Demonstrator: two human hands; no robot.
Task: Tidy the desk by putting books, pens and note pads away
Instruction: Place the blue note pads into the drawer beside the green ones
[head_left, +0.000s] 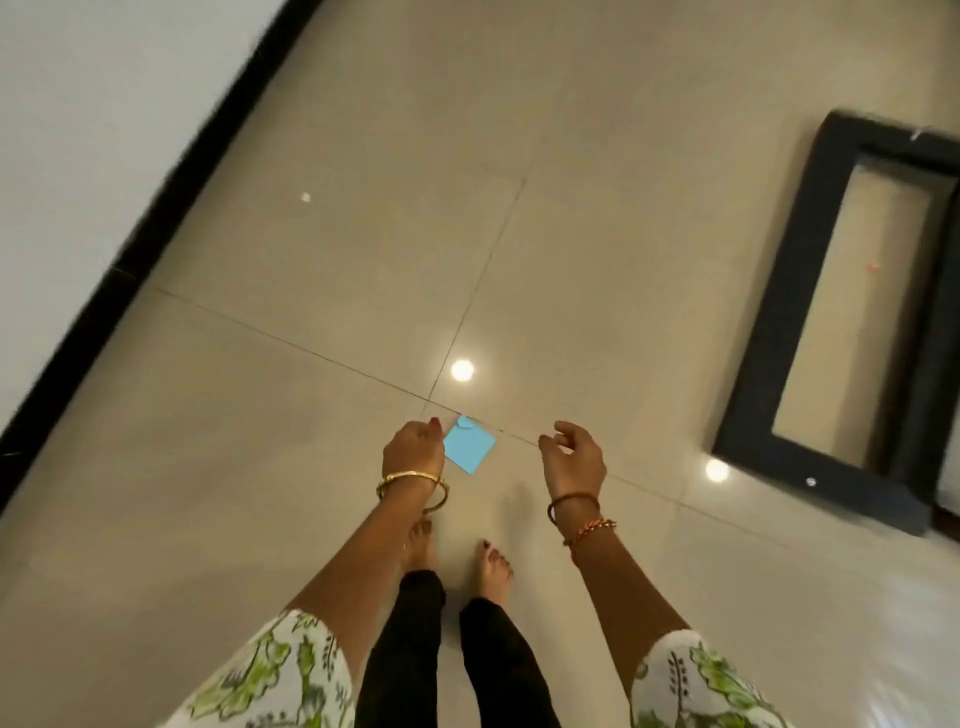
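Note:
I am standing and looking straight down at a beige tiled floor. My left hand (413, 449) holds a small light-blue square note pad (470, 446) by its left edge, above the floor in front of my bare feet. My right hand (571, 454) hangs a short way to the right of the pad with its fingers loosely curled and nothing in it. No desk, books or pens are in view.
A black rectangular frame base of some furniture (779, 332) stands on the floor at the right. A black skirting strip (156, 208) runs along a white wall at the left. Ceiling lights reflect off the glossy tiles (337, 260).

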